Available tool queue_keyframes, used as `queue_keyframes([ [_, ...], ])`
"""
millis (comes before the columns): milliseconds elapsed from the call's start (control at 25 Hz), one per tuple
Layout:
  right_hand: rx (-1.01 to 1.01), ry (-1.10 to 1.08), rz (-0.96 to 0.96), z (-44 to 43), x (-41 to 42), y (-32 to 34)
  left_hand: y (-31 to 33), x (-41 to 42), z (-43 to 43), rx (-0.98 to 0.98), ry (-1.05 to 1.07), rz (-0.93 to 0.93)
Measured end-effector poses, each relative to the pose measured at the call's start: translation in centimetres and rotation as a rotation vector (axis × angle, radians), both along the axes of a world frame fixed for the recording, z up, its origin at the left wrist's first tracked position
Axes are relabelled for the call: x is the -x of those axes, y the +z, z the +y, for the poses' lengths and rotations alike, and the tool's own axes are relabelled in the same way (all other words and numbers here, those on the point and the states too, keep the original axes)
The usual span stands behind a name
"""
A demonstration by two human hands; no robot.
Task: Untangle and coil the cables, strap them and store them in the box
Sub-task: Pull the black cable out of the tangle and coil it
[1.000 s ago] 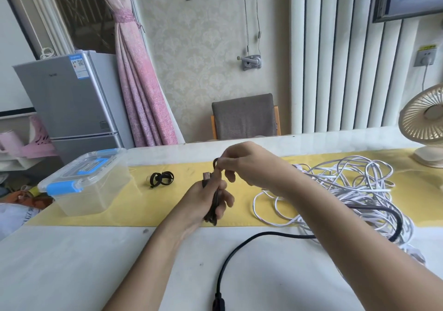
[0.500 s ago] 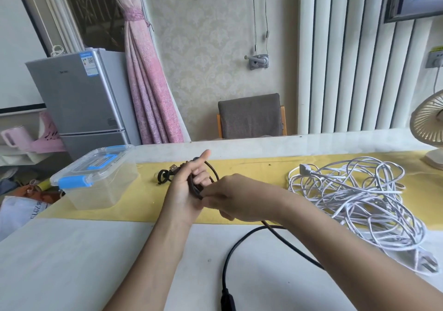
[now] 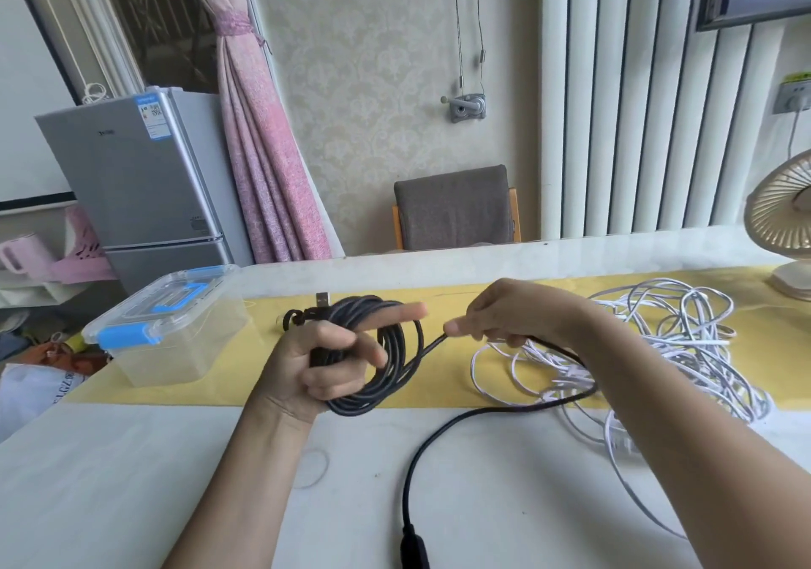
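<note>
Several loops of the black cable (image 3: 401,371) sit at frame centre in our left hand (image 3: 307,362), curled fingers clamping them, index finger straight. Our right hand (image 3: 500,318) pinches the loose run just beside the coil. We should lay each turn equal and untwisted (the tail trails to the lower edge). The box (image 3: 166,336), seemingly latched, waits at left.

Left hand (image 3: 322,364) curled, forefinger out straight; right hand (image 3: 511,314) in a pinch.
</note>
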State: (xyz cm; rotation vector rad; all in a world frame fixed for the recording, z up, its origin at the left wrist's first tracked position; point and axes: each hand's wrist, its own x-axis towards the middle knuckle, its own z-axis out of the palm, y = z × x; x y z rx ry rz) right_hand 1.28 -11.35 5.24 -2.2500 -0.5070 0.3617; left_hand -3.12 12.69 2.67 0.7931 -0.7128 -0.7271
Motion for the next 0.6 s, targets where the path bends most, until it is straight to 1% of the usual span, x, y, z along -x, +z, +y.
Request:
queue_keyframes([
  [80, -0.167, -0.067, 0.046, -0.7, -0.3, 0.8, 0.2, 0.6, -0.5, -0.295, 0.136, -0.152],
  [160, -0.318, -0.09, 0.099, -0.8, -0.2, 1.8, 0.0, 0.9, -1.3, -0.578, 0.301, -0.193],
  [240, -0.412, -0.109, 0.13, -0.4, 0.1, 2.4, -0.1, 1.1, -2.8, -0.759, 0.429, -0.196],
  [320, -0.44, -0.105, 0.126, 0.2, 0.7, 2.8, -0.7, 0.4, -4.3, -0.847, 0.608, -0.165],
  [400, -0.449, -0.065, 0.101, 0.9, 1.4, 3.3, -1.5, -0.6, -5.0, -0.805, 0.835, -0.075],
  [440, -0.473, -0.039, 0.088, 1.1, 1.7, 3.6, -1.9, -1.1, -5.1, -0.751, 0.924, -0.026],
  [520, -0.525, 0.034, 0.069, 1.1, 2.4, 4.5, -2.3, -1.9, -4.5, -0.595, 1.062, 0.075],
  [600, -0.493, 0.149, 0.046, 1.2, 3.2, 5.0, -2.2, -2.5, -3.7, -0.405, 1.174, 0.175],
])
